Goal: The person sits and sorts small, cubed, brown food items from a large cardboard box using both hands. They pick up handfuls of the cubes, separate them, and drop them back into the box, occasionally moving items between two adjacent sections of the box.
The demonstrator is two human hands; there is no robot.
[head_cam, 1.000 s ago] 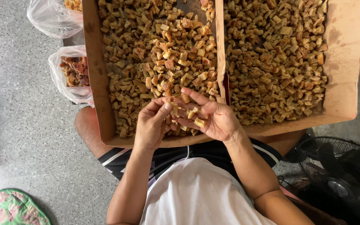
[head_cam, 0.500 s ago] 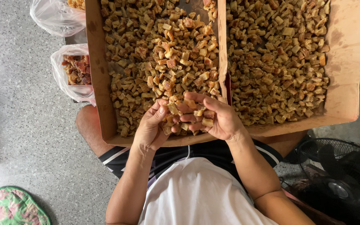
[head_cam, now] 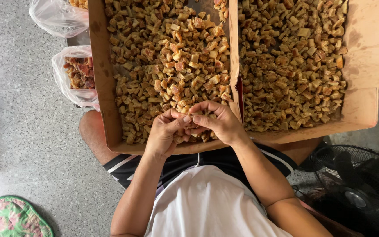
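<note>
Head view, looking straight down. Floor (head_cam: 27,131): grey speckled stone or terrazzo, matt, fills the left side of the frame and shows again at the right edge. Lower left corner: a rounded quilted pad (head_cam: 14,218), green with pink flowers, lies flat on the floor. Lower right: a black fan (head_cam: 356,188) with a round wire grille, well apart from the hands.

Two shallow cardboard trays, brown, rough, stained in patches. Left tray (head_cam: 104,87) sits in upper centre; right tray (head_cam: 360,87) lies just beside it, their inner walls touching along a vertical seam. Both hold a dense layer of small diced pieces (head_cam: 172,57), irregular cubes, tan to golden brown with some reddish faces, dry-looking.

Upper left: two thin clear plastic bags, crinkled. The upper bag (head_cam: 55,17) is partly cut by the frame; the lower bag (head_cam: 73,79) holds darker reddish chunks and touches the left tray's outer wall.

Centre: left hand (head_cam: 165,134) and right hand (head_cam: 218,123) meet over the near edge of the left tray, fingertips touching. Fingers of both are curled narrow, pinching a few of the diced pieces between them; the exact count is hidden. Below: white shirt, dark shorts with white stripes
</note>
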